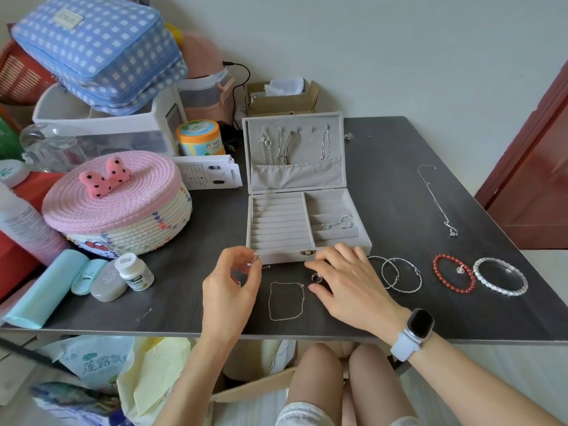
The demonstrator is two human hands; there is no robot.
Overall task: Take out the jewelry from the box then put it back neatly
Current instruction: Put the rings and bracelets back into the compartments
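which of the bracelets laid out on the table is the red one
The red beaded bracelet, lying between the two thin silver hoops and the clear crystal bangle; it alone is coloured, and a small charm hangs on it.

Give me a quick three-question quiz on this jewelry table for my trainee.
1. True or false: the grey velvet jewelry box stands open.
2. Which piece lies farthest to the person's right: A) red bead bracelet, B) clear crystal bangle, C) thin silver chain bracelet?
3. What does the left hand pinch in its grip?

Key:
1. True; necklaces hang inside its raised lid.
2. B.
3. A small silver ring, held near the box's front edge, while the right hand rests over another ring on the dark table.
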